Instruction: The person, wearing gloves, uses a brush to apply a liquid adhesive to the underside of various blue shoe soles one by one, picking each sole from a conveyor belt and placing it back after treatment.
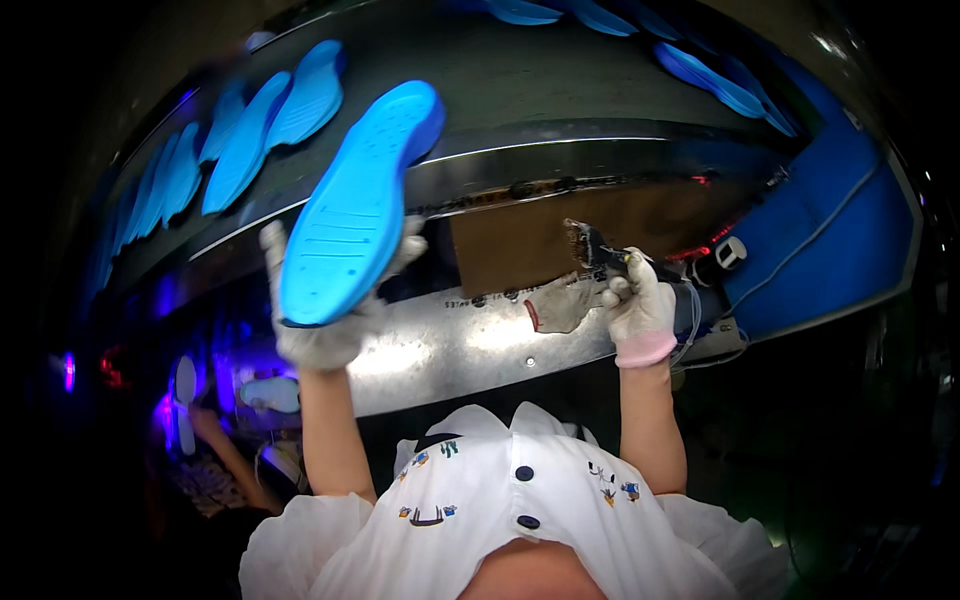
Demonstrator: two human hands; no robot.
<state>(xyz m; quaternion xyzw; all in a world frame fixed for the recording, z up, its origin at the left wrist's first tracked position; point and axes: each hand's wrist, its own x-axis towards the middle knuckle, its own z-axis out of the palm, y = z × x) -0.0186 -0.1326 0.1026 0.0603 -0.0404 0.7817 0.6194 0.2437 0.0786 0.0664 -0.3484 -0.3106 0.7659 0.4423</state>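
Note:
A bright blue shoe sole (pixel 355 205) is tilted above the near edge of the dark conveyor belt, its heel end toward me. My left hand (pixel 320 345), in a pale work glove, grips it from beneath and both sides; its palm is hidden by the sole. My right hand (pixel 642 312), in a white glove with a pink cuff, is closed round the dark handle of a brush (pixel 598 252). The brush's brown bristles point up and left, apart from the sole. Beside the brush, a loose grey glove (pixel 562 306) with a red edge lies on the metal ledge.
Several blue soles (pixel 245 145) stand along the belt (pixel 480 75) at left, others (pixel 708 80) at far right. Brown cardboard (pixel 520 240) lies behind the metal ledge (pixel 450 340). A cable (pixel 812 232) crosses the blue panel (pixel 840 270). At lower left, another person's hand (pixel 207 425) holds a pale sole.

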